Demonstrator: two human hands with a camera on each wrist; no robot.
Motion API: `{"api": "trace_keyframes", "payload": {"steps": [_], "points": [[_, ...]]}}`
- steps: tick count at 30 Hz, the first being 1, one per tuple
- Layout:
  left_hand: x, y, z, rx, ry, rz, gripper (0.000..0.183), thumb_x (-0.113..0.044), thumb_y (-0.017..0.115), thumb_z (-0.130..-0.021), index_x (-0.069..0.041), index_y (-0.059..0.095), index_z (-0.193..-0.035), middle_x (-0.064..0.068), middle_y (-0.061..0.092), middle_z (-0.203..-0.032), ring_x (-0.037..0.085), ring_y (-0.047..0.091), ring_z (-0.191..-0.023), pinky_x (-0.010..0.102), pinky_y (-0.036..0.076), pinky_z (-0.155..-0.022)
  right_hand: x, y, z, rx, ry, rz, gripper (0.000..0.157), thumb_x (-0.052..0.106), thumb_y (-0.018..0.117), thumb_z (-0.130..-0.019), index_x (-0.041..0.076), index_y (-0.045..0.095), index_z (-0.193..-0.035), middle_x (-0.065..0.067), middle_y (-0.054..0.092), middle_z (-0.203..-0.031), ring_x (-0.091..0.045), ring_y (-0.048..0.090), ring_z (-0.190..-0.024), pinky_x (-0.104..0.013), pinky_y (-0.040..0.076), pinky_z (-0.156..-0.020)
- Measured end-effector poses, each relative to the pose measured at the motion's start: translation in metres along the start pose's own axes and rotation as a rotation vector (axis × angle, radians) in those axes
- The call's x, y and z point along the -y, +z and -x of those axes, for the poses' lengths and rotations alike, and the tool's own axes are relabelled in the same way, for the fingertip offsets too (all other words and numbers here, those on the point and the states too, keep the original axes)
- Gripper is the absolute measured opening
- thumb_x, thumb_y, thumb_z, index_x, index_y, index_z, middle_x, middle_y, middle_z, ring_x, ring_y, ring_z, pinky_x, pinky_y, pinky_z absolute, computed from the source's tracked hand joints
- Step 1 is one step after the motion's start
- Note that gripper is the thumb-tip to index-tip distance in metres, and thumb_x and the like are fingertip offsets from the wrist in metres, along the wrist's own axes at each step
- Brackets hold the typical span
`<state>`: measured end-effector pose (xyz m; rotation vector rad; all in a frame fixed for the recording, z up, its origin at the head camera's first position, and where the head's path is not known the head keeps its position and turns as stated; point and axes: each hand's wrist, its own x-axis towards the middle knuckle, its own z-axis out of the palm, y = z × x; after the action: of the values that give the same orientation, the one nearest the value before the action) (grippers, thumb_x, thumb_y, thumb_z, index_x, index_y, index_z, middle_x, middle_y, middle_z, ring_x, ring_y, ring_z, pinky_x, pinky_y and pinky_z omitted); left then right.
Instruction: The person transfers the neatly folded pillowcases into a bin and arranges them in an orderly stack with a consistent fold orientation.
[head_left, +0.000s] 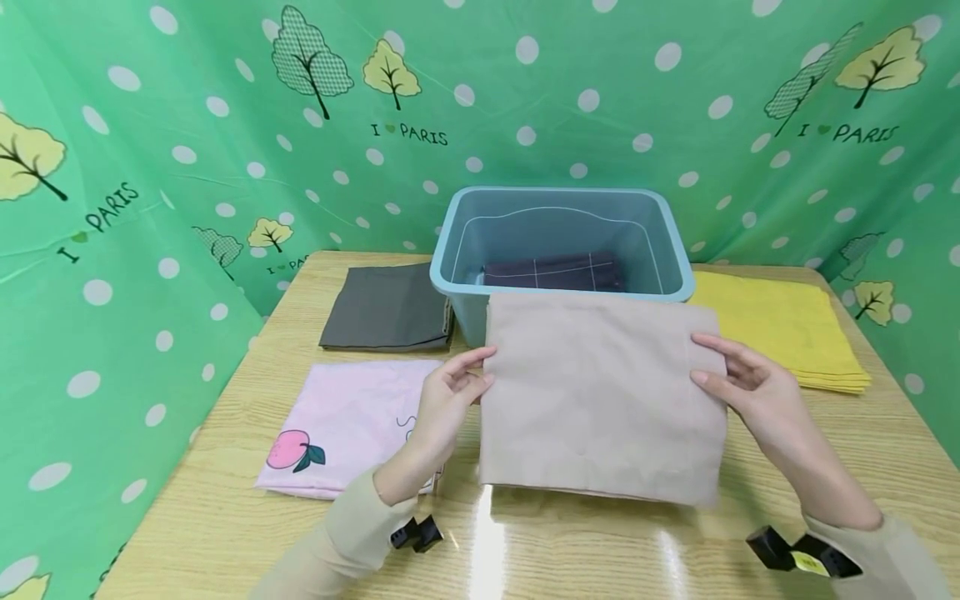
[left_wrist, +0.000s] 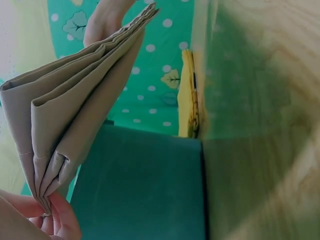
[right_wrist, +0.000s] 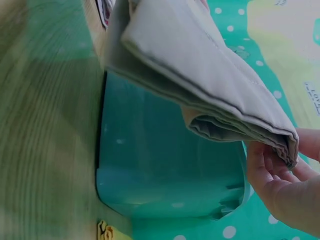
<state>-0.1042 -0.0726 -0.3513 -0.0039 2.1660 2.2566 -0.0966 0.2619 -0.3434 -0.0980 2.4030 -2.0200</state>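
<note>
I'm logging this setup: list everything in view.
Table: 1, pale wood, underneath
Bin: 1, blue, table's far side
Dark cloth: 1, dark, white-lined, inside bin
Grey cloth: 1, grey, left of bin
Pink cloth: 1, pale pink, before grey cloth
Yellow cloth: 1 stack, yellow, right of bin
Beige cloth: 1, beige, raised before bin
Curtain: 1, green, white-dotted, behind table
Devices: 2, black, bottom of view
Left hand, right hand: 2, bare, pinching beige cloth
Sleeves: 2, pale, on arms

Head view bright; white glare streaks [head_left: 487, 550] on tabletop [head_left: 585, 558]. Wrist views dimmer, softer.
</note>
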Motion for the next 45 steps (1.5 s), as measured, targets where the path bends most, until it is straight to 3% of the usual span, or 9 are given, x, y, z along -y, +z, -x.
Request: {"api": "trace_keyframes", "payload": {"steps": [6, 13, 22, 26, 33, 37, 45], "points": [[-0.01, -0.002, -0.007, -0.005, 0.033, 0.008, 0.033, 0.005, 0.057, -0.08, 0.0, 0.059, -0.112, 0.005, 0.055, -0.097, 0.005, 0.048, -0.061, 0.018, 0.044, -0.059, 0.019, 0.008, -0.002, 0.029, -0.016, -0.123, 0.042, 0.004, 0.058, -0.084, 0.015, 0.053, -0.123, 0.012, 0.061, -0.103, -0.003, 0.058, -0.083, -0.016, 0.048, -0.063], [-0.018, -0.004, -0.019, -0.015, 0.021, 0.033, 0.032, 0.004, 0.058, -0.08, -0.001, 0.06, -0.112, 0.002, 0.056, -0.098, 0.005, 0.047, -0.061, 0.019, 0.045, -0.058, 0.027, 0.009, -0.011, 0.015, -0.021, -0.115, 0.042, 0.007, 0.06, -0.083, 0.014, 0.052, -0.124, 0.011, 0.061, -0.101, -0.004, 0.058, -0.082, -0.016, 0.048, -0.062], [-0.028, -0.005, -0.032, -0.022, -0.008, 0.063, 0.033, 0.004, 0.058, -0.081, -0.002, 0.059, -0.114, 0.004, 0.055, -0.103, 0.004, 0.048, -0.064, 0.019, 0.045, -0.058, 0.033, 0.009, -0.026, 0.033, -0.009, -0.182, 0.043, 0.007, 0.061, -0.082, 0.016, 0.054, -0.123, 0.008, 0.063, -0.095, -0.004, 0.056, -0.073, -0.017, 0.047, -0.055], [-0.032, -0.006, -0.037, -0.017, -0.019, 0.077, 0.034, 0.004, 0.057, -0.081, -0.002, 0.059, -0.114, 0.004, 0.054, -0.104, 0.004, 0.047, -0.065, 0.019, 0.044, -0.057, 0.038, 0.01, -0.033, 0.018, 0.011, -0.15, 0.044, 0.01, 0.063, -0.081, 0.017, 0.054, -0.123, 0.008, 0.058, -0.084, -0.005, 0.055, -0.072, -0.017, 0.047, -0.055], [-0.041, -0.008, -0.045, -0.016, -0.043, 0.069, 0.034, 0.003, 0.057, -0.082, -0.003, 0.058, -0.116, 0.004, 0.054, -0.102, 0.004, 0.049, -0.071, 0.017, 0.041, -0.058, 0.044, 0.012, -0.045, 0.014, 0.037, -0.069, 0.049, 0.017, 0.064, -0.081, 0.013, 0.049, -0.127, 0.01, 0.057, -0.105, -0.005, 0.057, -0.087, -0.018, 0.049, -0.066], [-0.045, -0.01, -0.052, -0.014, -0.034, 0.056, 0.035, 0.003, 0.057, -0.082, -0.003, 0.058, -0.116, 0.005, 0.054, -0.106, 0.004, 0.049, -0.073, 0.016, 0.04, -0.056, 0.048, 0.012, -0.052, 0.021, 0.036, -0.08, 0.05, 0.018, 0.064, -0.08, 0.012, 0.048, -0.127, 0.011, 0.059, -0.103, -0.004, 0.057, -0.087, -0.018, 0.049, -0.066], [-0.055, -0.011, -0.063, -0.008, -0.053, 0.047, 0.034, 0.001, 0.057, -0.083, -0.006, 0.059, -0.116, 0.005, 0.052, -0.104, 0.004, 0.045, -0.059, 0.017, 0.039, -0.053, 0.055, 0.012, -0.067, 0.034, 0.041, -0.136, 0.048, 0.016, 0.065, -0.079, 0.012, 0.051, -0.125, 0.01, 0.06, -0.1, -0.004, 0.058, -0.082, -0.017, 0.049, -0.064]]}}
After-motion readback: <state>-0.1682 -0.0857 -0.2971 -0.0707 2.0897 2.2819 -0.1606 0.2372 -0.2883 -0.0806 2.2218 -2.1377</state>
